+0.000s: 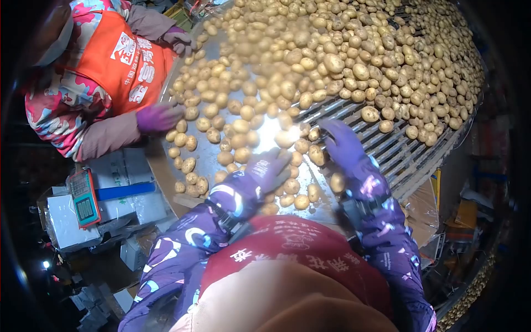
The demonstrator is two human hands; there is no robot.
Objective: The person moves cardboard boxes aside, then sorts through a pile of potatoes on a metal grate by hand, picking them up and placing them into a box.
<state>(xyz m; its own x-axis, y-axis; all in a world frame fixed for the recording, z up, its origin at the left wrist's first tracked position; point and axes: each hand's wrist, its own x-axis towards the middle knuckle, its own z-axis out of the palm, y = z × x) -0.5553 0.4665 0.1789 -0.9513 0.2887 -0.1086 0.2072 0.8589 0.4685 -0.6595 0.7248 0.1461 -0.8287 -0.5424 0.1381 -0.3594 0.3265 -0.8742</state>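
Many yellow-brown potatoes lie on a metal sorting table in front of me. My left hand, in a purple glove, rests low over the near potatoes, its fingers stretched forward and slightly blurred. Its underside is hidden. My right hand, also gloved in purple, is at the near end of the slatted metal grate. Its fingers are apart and a little bent, with nothing seen between them. Just left of that hand lies a single potato. A bright glare covers the metal between my hands.
A co-worker in an orange apron stands at the left edge, with purple-gloved hands near the potatoes. A large potato heap covers the far side and the grate. Below left are a scale and white boxes. Cardboard hangs at right.
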